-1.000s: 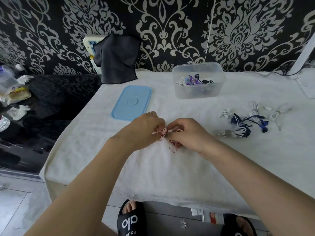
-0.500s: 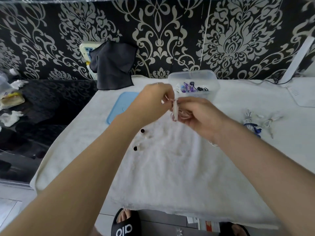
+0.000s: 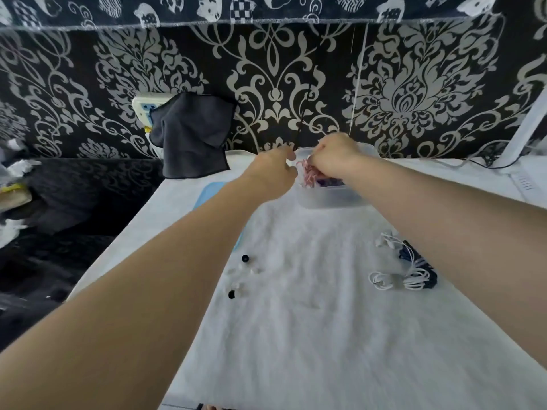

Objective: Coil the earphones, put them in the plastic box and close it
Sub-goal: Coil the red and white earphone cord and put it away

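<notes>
Pink cord, a coiled bundle of earphones (image 3: 309, 174), hangs pinched in my right hand (image 3: 337, 156) directly over the open box (image 3: 331, 199) at the surface's far edge, so I judge the drop is straight down. My left hand (image 3: 275, 170) sits just left of the box, fingers loosely curled, gripping nothing I can see. The blue lid (image 3: 208, 193) lies left of the box, mostly hidden under my left forearm. More white and dark earphones (image 3: 408, 270) wait near the right edge. White towelling covers the surface; patterned black wallpaper stands behind.
</notes>
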Demonstrator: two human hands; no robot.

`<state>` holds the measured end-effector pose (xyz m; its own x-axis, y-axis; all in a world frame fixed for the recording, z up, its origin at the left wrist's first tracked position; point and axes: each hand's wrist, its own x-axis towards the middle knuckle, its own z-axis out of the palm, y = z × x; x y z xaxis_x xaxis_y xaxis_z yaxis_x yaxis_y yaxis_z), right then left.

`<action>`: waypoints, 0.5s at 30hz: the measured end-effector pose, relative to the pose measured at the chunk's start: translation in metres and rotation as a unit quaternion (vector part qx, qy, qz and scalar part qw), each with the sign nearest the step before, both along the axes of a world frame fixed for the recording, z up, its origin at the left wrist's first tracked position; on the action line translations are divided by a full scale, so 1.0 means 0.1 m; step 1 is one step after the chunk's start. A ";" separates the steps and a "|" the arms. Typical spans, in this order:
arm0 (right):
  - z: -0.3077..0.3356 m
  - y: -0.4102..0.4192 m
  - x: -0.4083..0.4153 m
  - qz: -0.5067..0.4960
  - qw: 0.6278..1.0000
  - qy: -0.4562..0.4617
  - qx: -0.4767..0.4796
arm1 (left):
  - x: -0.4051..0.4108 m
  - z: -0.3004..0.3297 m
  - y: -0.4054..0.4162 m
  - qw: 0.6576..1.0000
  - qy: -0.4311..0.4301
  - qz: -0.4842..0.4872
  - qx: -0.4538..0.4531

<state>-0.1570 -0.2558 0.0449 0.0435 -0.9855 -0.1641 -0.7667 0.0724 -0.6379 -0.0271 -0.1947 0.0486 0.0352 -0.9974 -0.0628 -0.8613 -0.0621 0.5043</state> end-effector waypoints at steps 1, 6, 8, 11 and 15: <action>-0.01 0.07 0.02 0.036 0.999 0.028 0.005 | -0.01 -0.05 0.01 1.000 0.023 0.011 0.010; 0.04 0.21 0.04 0.119 0.981 0.155 0.008 | -0.05 -0.13 -0.01 0.994 0.090 0.061 0.007; 0.13 0.29 0.03 0.151 0.969 0.196 0.026 | -0.06 -0.12 0.00 0.994 0.088 0.062 0.012; 0.24 0.37 -0.02 0.167 0.968 0.184 0.027 | -0.09 -0.05 0.06 0.995 0.079 0.061 0.032; 0.30 0.43 -0.27 0.081 0.986 0.101 -0.101 | -0.19 0.05 0.22 0.998 0.039 0.058 -0.003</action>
